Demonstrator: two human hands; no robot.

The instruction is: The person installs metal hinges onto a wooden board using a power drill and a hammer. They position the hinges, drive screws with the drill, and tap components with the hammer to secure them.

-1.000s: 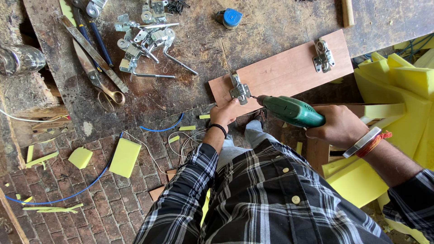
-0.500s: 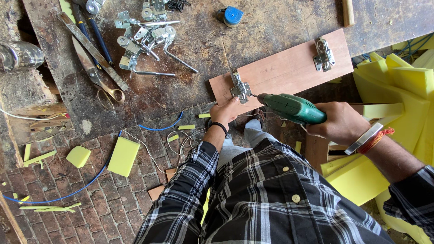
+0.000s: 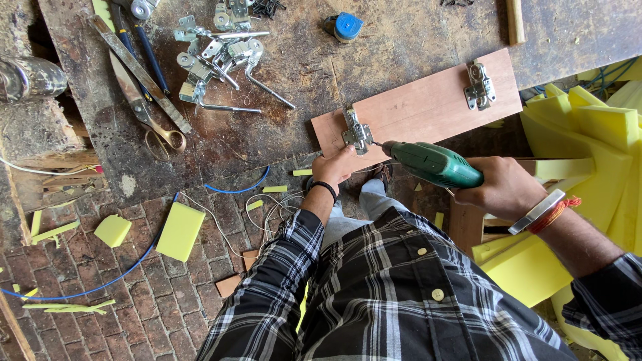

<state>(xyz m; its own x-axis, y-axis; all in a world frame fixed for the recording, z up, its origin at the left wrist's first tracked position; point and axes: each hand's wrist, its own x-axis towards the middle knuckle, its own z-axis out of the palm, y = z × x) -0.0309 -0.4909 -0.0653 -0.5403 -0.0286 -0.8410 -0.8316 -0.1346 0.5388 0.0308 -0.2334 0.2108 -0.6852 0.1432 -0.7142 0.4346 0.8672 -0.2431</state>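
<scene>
Green drill (image 3: 433, 164) gripped in the right hand (image 3: 505, 188), its bit at the metal hinge (image 3: 356, 131) on the wooden board (image 3: 428, 107) — just beyond, the left hand (image 3: 336, 167) clamps the board's edge. Best keep the bit square, pressure steady — fingers clear of the tip.

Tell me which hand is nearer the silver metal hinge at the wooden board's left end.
Left. The left hand grips the board's edge just below the silver metal hinge; the right hand holds the green power drill farther off.

left hand (image 3: 334, 167) fingers curled, pressing down; right hand (image 3: 503, 187) closed in grip, seemingly tight.
</scene>
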